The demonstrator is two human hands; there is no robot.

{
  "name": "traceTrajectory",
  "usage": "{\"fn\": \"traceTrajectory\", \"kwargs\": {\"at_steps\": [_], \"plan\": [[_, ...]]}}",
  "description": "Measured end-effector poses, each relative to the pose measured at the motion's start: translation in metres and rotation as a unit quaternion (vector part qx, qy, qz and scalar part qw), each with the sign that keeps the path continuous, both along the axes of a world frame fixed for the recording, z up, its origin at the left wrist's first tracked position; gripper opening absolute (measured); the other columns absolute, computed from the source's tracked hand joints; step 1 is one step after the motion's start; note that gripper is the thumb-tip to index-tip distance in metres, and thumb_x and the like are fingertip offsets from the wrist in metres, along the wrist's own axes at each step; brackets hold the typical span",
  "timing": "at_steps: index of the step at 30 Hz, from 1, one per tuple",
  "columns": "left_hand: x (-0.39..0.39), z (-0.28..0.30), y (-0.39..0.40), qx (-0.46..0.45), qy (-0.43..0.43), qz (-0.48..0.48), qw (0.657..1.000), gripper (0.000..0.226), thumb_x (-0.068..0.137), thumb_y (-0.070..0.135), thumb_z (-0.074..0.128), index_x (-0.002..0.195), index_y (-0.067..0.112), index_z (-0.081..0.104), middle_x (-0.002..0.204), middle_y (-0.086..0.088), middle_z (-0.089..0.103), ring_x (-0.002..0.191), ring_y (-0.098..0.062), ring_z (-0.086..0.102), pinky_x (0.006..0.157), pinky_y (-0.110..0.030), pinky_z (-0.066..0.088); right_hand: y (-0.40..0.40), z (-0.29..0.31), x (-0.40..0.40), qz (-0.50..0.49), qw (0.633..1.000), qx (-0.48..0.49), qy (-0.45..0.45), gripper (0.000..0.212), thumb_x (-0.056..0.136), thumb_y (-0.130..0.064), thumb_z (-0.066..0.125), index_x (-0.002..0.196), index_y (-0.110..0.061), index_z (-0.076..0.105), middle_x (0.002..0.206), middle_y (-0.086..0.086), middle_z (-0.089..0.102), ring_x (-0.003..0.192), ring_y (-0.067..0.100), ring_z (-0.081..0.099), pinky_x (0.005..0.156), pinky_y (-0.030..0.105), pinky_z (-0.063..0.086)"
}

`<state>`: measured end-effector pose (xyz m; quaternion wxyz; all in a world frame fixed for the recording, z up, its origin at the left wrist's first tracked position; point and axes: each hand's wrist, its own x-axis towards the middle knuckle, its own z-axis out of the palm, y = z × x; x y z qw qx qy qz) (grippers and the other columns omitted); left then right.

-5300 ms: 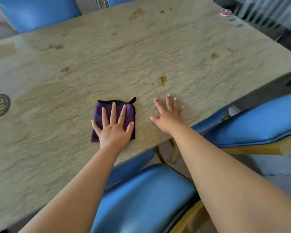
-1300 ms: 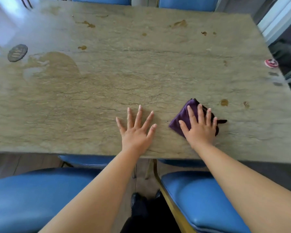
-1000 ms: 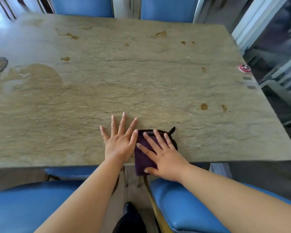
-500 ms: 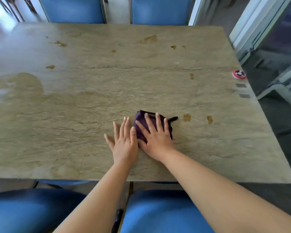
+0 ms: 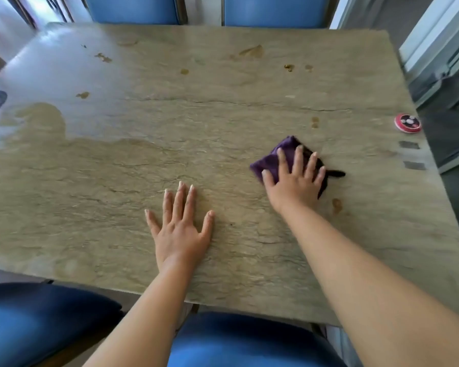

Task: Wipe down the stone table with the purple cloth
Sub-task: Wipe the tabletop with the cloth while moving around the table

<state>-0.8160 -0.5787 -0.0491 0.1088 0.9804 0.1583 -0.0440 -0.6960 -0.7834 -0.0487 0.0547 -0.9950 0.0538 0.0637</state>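
One folded purple cloth [image 5: 273,161], veined stone table [image 5: 196,123]

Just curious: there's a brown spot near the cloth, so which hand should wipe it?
Probably the right hand: it presses flat on the purple cloth, and the brown spot lies just beside it. The left hand rests bare, farther off.

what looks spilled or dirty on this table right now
Brown splotches dot the stone table: one just right of the right hand pressing the purple cloth, more near the far edge. A big darker wet-looking patch spreads at left.
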Motion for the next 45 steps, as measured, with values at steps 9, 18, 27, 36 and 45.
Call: {"fn": "traceTrajectory", "kwargs": {"at_steps": [9,18,27,36,45], "plan": [[0.014,0.01,-0.059,-0.04,0.05,0.055,0.996,0.063,0.098,0.05,0.017,0.154,0.031,-0.004,0.16,0.015,-0.017,0.147,-0.023,-0.022,0.114,-0.061,-0.011,-0.052,0.0,-0.111,0.365,0.931,0.016,-0.011,0.065,0.088,-0.07,0.023,0.146,-0.051,0.001,0.16,-0.009,-0.007,0.147,0.025,-0.014,0.117,0.047,-0.01],[0.003,-0.005,-0.112,0.011,0.018,-0.099,0.995,0.064,0.094,0.058,0.006,0.152,0.036,-0.011,0.159,0.016,-0.018,0.146,-0.024,-0.025,0.114,-0.061,-0.011,-0.107,0.001,-0.06,-0.119,0.993,-0.008,0.008,0.069,0.089,-0.069,0.018,0.15,-0.041,0.006,0.162,0.001,-0.005,0.147,0.033,-0.008,0.116,0.056,-0.005],[0.002,-0.002,-0.11,0.012,0.026,-0.104,0.994,0.062,0.096,0.057,0.008,0.151,0.038,-0.011,0.159,0.015,-0.02,0.146,-0.022,-0.025,0.115,-0.059,-0.011,-0.108,0.005,-0.18,0.309,0.951,0.022,0.005,0.065,0.091,-0.067,0.023,0.149,-0.046,0.002,0.161,-0.004,-0.01,0.146,0.028,-0.017,0.116,0.054,-0.008],[-0.007,0.01,-0.176,-0.045,0.024,-0.195,0.98,0.058,0.1,0.036,0.022,0.154,0.032,0.0,0.161,0.014,-0.012,0.147,-0.015,-0.02,0.114,-0.061,-0.013,-0.162,0.004,-0.145,-0.037,0.999,-0.016,0.009,0.073,0.08,-0.074,-0.004,0.148,-0.048,-0.001,0.16,-0.007,-0.013,0.147,0.027,-0.015,0.113,0.057,-0.014],[-0.022,0.025,-0.217,-0.179,-0.09,-0.325,0.924,0.051,0.097,0.031,0.032,0.145,0.016,0.04,0.156,-0.001,0.029,0.149,-0.017,0.011,0.122,-0.042,0.008,-0.186,0.009,-0.198,0.053,0.964,0.234,-0.11,0.047,0.097,-0.035,0.033,0.141,-0.026,0.046,0.155,-0.002,0.031,0.145,0.016,0.021,0.119,0.038,0.015]]}}
